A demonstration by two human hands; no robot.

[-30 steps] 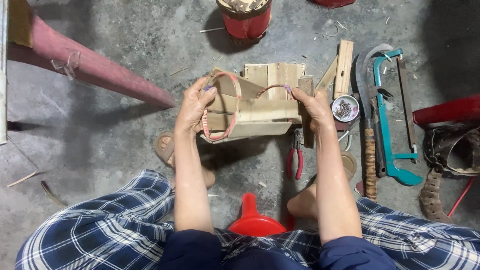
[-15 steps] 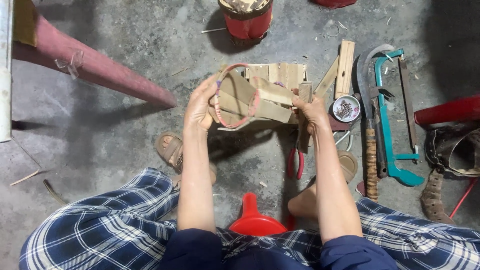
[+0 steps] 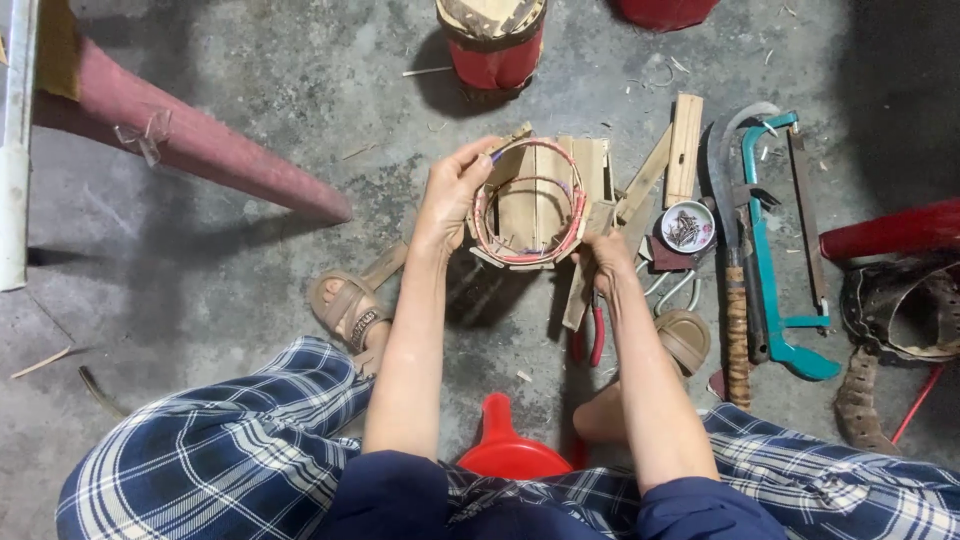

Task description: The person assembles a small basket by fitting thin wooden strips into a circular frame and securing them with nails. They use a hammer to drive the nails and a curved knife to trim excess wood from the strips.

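Hands gripping a small wooden tub (image 3: pixel 535 205)
Left hand (image 3: pixel 452 195) pinches its rim; right hand (image 3: pixel 603 255) clasps the near edge; looser fingers could let slats spring apart, I judge.

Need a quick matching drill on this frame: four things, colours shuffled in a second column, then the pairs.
Things:
1. hacksaw
2. pliers
3. sandal
4. trousers

Colours:
A. tan
B. blue and white check
C. teal frame
D. red handles

Pairs: 1-C, 2-D, 3-A, 4-B
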